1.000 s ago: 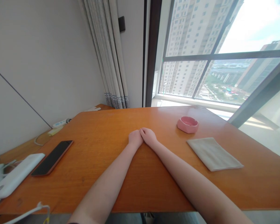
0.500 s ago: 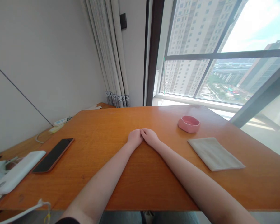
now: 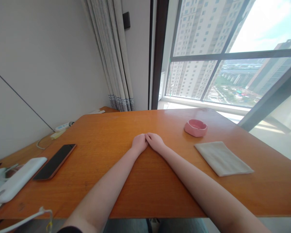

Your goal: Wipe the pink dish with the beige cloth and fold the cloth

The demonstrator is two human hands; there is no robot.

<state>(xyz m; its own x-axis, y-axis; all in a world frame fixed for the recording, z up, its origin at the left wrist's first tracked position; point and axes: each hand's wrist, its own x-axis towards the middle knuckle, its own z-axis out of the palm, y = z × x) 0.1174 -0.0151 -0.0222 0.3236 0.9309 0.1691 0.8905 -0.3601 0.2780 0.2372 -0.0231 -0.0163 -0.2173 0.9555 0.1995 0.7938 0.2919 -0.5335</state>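
My left hand point(image 3: 139, 143) and my right hand point(image 3: 155, 141) rest together on the middle of the wooden table point(image 3: 106, 132), touching where the fingers meet. Both are closed with the fingers curled in, and no object shows in either. To the right of my right hand stands a pink ashtray point(image 3: 196, 128) with an octagonal-looking rim. Nearer to me, below the ashtray, lies a folded pale grey cloth point(image 3: 223, 159). The ashtray and the cloth are both apart from my hands.
At the left lie a dark-screened phone point(image 3: 55, 162) and a long white device point(image 3: 18, 181). A white cable point(image 3: 21, 221) hangs at the near left edge. A power strip point(image 3: 61, 127) sits by the wall. Behind the table are a curtain point(image 3: 113, 58) and large windows point(image 3: 196, 77).
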